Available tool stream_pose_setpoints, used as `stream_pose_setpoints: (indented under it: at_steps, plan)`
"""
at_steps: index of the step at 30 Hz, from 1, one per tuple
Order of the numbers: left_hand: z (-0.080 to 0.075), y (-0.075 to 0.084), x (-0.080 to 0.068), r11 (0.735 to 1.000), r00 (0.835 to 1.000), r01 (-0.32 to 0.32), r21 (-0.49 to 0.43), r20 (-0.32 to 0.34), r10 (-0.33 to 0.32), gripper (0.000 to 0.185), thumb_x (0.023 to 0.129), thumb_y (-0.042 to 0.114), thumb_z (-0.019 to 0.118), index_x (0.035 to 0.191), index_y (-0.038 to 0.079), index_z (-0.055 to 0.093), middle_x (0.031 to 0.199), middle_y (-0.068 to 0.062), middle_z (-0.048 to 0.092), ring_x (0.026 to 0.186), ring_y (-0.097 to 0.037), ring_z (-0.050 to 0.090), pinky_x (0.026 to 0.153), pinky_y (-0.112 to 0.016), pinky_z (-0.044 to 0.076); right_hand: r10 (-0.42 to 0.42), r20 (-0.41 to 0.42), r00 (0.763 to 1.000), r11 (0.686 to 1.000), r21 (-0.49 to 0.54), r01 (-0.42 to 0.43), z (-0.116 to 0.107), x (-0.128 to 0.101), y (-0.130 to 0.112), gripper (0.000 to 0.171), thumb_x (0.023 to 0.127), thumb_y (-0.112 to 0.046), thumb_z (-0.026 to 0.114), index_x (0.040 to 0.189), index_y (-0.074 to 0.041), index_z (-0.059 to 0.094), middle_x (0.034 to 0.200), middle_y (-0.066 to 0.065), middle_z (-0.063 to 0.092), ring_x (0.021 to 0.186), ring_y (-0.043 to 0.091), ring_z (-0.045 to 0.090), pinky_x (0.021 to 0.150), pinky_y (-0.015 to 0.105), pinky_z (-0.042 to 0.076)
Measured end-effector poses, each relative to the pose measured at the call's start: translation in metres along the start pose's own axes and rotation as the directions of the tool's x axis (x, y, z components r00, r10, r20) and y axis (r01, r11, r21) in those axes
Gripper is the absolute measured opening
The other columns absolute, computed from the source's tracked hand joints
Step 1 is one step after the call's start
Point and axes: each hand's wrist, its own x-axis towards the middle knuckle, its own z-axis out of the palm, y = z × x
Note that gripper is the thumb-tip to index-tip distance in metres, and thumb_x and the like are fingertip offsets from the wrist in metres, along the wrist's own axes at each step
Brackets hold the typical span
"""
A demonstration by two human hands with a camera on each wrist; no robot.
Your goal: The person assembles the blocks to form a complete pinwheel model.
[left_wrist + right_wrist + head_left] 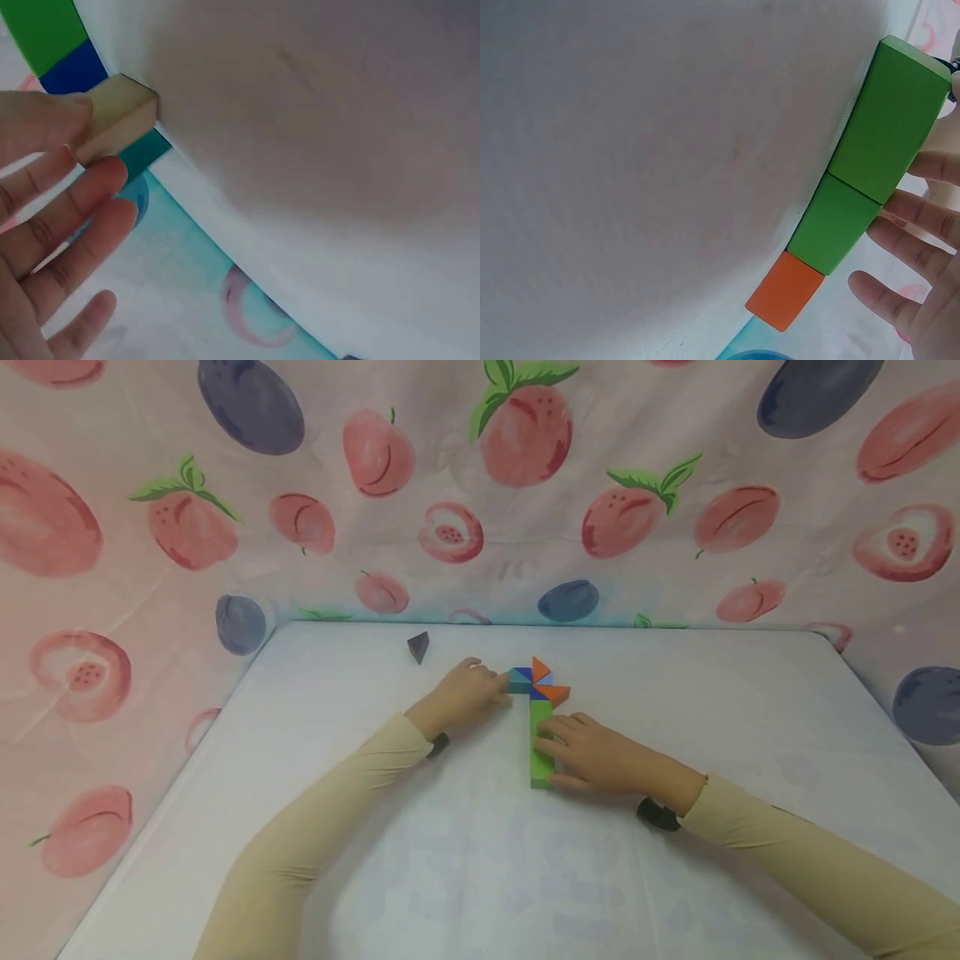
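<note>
Beside the green bar point(542, 743) I saw the right hand point(600, 758) resting flat-fingered; above it the pinwheel of triangles point(537, 683) looked nearly complete, the left hand point(463, 693) pinching its teal block point(517, 680).

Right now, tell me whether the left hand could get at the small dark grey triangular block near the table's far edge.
Probably yes: the left hand sits just short of the dark grey triangular block, with only bare white table between.
</note>
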Motion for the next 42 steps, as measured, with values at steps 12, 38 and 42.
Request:
stream_pose_setpoints:
  at_steps: [12, 38, 42]
  plan:
    - [-0.007, -0.015, -0.012, 0.982, 0.983, -0.183, 0.052, -0.026, 0.184, 0.019, 0.089, 0.012, 0.063, 0.107, 0.017, 0.060, 0.098, -0.001, 0.068, 0.098, -0.018, 0.063, 0.105, -0.039, 0.041, 0.013, 0.031, 0.999, 1.000, 0.004, -0.013, -0.001, -0.001, 0.000, 0.044, 0.093, -0.042, 0.051, 0.124, -0.011, 0.053, 0.125, 0.008, 0.054, 0.120, 0.022, 0.048, 0.097, 0.043, 0.044]
    - [-0.002, -0.003, 0.008, 0.964, 0.960, -0.209, 0.165, -0.153, 0.234, 0.010, 0.092, 0.016, 0.059, 0.094, 0.016, 0.069, 0.088, -0.001, 0.065, 0.087, -0.019, 0.061, 0.100, -0.037, 0.045, -0.005, -0.005, 1.000, 1.000, -0.013, 0.005, 0.001, -0.001, 0.001, 0.042, 0.092, -0.041, 0.053, 0.122, -0.011, 0.054, 0.123, 0.007, 0.055, 0.118, 0.021, 0.048, 0.095, 0.042, 0.044]
    - [0.001, -0.001, 0.014, 0.967, 0.958, -0.193, 0.168, -0.181, 0.222, 0.014, 0.093, 0.024, 0.059, 0.094, 0.016, 0.069, 0.089, 0.000, 0.067, 0.089, -0.018, 0.063, 0.100, -0.037, 0.045, -0.011, -0.017, 1.000, 1.000, -0.015, 0.011, 0.003, -0.001, 0.002, 0.042, 0.092, -0.041, 0.053, 0.122, -0.011, 0.053, 0.122, 0.007, 0.054, 0.117, 0.021, 0.048, 0.094, 0.042, 0.044]
